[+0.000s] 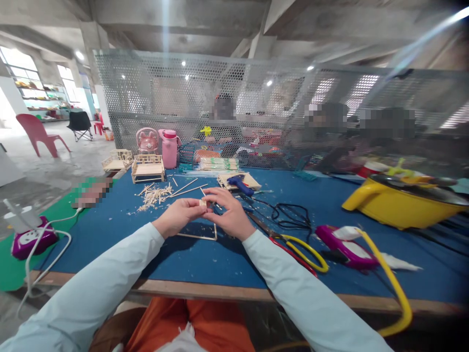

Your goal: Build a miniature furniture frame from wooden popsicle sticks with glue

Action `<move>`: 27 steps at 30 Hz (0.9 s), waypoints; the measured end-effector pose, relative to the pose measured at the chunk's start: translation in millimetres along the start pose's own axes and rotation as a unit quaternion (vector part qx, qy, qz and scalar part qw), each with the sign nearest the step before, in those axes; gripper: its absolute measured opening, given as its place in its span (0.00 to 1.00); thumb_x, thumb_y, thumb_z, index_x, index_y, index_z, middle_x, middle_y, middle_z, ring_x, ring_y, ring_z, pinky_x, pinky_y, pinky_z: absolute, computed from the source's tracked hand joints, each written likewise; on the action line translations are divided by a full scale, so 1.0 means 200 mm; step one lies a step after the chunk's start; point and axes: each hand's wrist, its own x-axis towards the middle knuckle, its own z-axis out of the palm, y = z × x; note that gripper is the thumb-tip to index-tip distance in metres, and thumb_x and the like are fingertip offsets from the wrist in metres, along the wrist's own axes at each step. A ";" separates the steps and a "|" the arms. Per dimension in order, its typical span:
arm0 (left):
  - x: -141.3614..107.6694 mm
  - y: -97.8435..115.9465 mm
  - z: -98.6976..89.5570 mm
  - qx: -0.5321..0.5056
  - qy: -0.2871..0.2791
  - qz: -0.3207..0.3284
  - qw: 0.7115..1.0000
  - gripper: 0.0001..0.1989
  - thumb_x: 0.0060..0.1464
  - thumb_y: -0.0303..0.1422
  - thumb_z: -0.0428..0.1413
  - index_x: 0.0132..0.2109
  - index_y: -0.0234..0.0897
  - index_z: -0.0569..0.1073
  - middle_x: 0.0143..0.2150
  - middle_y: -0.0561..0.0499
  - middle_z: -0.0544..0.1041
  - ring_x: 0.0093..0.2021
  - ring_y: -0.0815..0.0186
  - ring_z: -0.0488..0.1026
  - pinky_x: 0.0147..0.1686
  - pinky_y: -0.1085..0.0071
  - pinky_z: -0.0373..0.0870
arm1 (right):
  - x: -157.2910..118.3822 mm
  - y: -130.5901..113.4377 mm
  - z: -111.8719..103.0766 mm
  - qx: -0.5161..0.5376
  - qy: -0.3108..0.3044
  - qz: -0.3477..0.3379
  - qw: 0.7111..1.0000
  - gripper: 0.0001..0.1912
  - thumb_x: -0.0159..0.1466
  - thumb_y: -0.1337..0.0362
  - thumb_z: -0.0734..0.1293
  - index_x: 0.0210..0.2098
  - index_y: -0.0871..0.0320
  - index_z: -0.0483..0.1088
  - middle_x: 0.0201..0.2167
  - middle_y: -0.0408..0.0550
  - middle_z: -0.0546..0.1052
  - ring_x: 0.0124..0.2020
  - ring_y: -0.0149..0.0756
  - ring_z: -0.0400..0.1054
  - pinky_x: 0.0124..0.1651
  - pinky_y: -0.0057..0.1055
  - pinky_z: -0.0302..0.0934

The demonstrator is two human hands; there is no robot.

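My left hand (pixel 180 215) and my right hand (pixel 227 211) meet above the blue table. Between their fingertips is a small bundle of short wooden stick pieces (pixel 202 203), and both hands pinch it. A thin stick rises near my right fingers. Beneath the hands lies a thin wooden frame (pixel 198 237), partly hidden. To the left is a pile of short wooden pieces (pixel 156 196) with longer sticks beside it. A blue glue gun (pixel 240 185) rests on a wooden piece (pixel 254 182) behind my right hand.
Scissors with red and yellow handles (pixel 308 252), a purple power strip (pixel 346 250) and a yellow pan (pixel 399 203) are on the right. Small wooden furniture models (pixel 148 168) and a pink flask (pixel 169 149) stand at the back left, before a perforated screen (pixel 256 88); people sit behind it.
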 end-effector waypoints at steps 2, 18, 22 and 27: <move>0.00 0.00 0.00 -0.006 0.005 -0.005 1.000 0.15 0.34 0.37 0.66 0.28 0.30 0.75 0.30 0.48 0.77 0.32 0.69 0.71 0.42 0.71 0.62 | 0.00 0.00 0.00 -0.004 -0.009 0.001 1.000 0.15 0.52 0.63 0.69 0.39 0.54 0.70 0.46 0.51 0.72 0.49 0.39 0.64 0.53 0.43 0.56; 0.01 -0.05 -0.03 0.074 0.000 -0.003 0.997 0.18 0.39 0.42 0.62 0.33 0.30 0.77 0.27 0.49 0.75 0.31 0.67 0.69 0.35 0.71 0.62 | -0.02 0.03 0.02 -0.058 -0.012 -0.010 0.998 0.16 0.51 0.66 0.67 0.40 0.53 0.71 0.47 0.48 0.74 0.51 0.40 0.63 0.54 0.45 0.55; 0.01 -0.04 -0.04 0.080 -0.011 -0.005 0.997 0.17 0.39 0.41 0.63 0.33 0.30 0.77 0.27 0.49 0.75 0.32 0.66 0.70 0.35 0.71 0.63 | -0.01 0.02 0.02 -0.058 -0.014 -0.018 0.998 0.16 0.51 0.64 0.67 0.41 0.53 0.71 0.47 0.48 0.74 0.51 0.40 0.63 0.54 0.45 0.55; 0.00 0.01 -0.03 -0.009 0.010 -0.009 1.000 0.19 0.40 0.43 0.62 0.37 0.32 0.76 0.29 0.48 0.75 0.33 0.67 0.71 0.38 0.70 0.65 | -0.01 0.02 0.01 -0.050 0.004 -0.018 0.999 0.18 0.52 0.60 0.69 0.43 0.54 0.70 0.48 0.50 0.73 0.51 0.40 0.63 0.55 0.43 0.55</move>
